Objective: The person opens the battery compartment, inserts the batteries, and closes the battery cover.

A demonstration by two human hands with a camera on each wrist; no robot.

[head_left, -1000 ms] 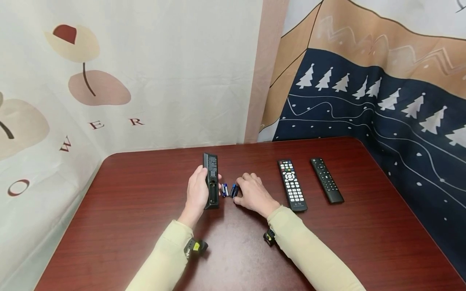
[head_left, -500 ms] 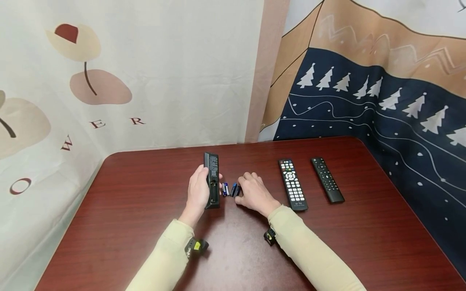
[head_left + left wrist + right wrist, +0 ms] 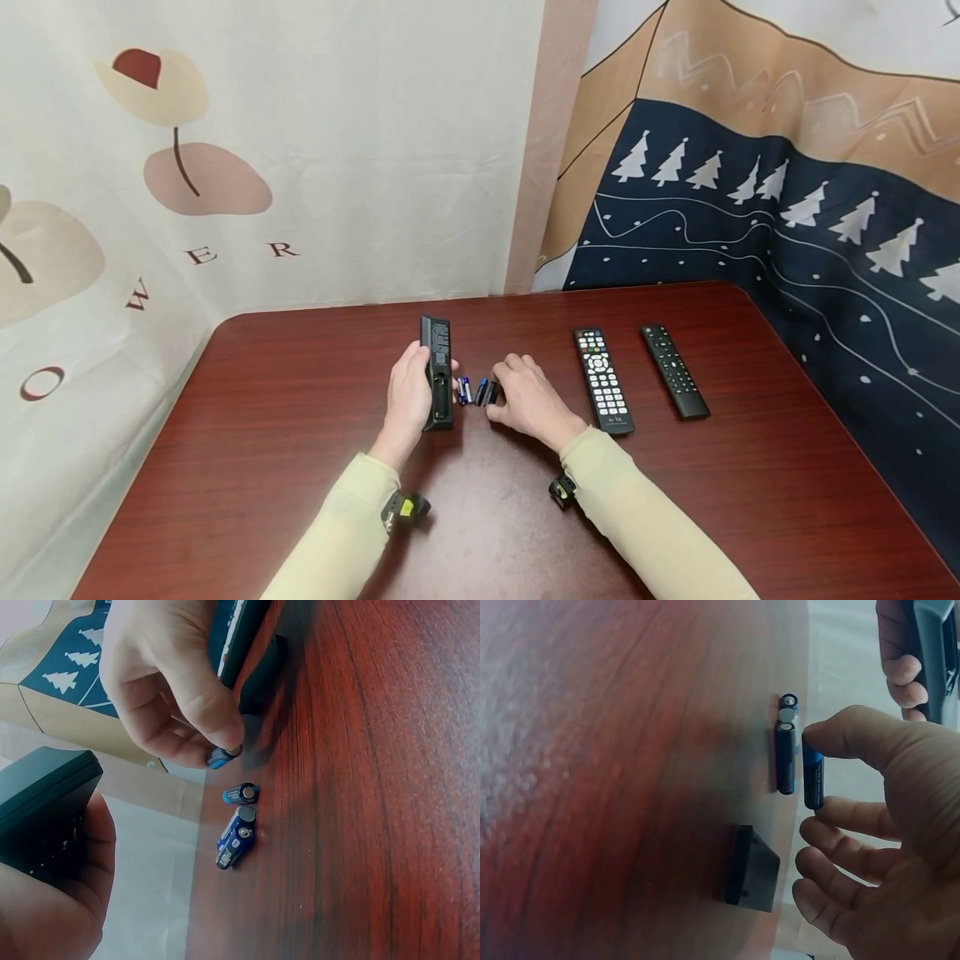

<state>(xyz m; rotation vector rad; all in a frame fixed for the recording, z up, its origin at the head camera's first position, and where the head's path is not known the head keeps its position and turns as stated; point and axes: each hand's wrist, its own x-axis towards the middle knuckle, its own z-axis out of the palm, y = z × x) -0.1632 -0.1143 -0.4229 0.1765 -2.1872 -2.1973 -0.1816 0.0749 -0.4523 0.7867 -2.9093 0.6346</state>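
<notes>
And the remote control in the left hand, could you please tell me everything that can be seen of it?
The remote control is long, narrow and black, plastic by its look. In the head view its back shows: small pale print on the far half, an open battery compartment on the near half. The left hand grips it by its sides, raised above the table.

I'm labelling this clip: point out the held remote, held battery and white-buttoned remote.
Held remote (image 3: 437, 365): head view, its back.
Held battery (image 3: 813, 775): right wrist view, its side.
White-buttoned remote (image 3: 603, 381): head view, keypad.
</notes>
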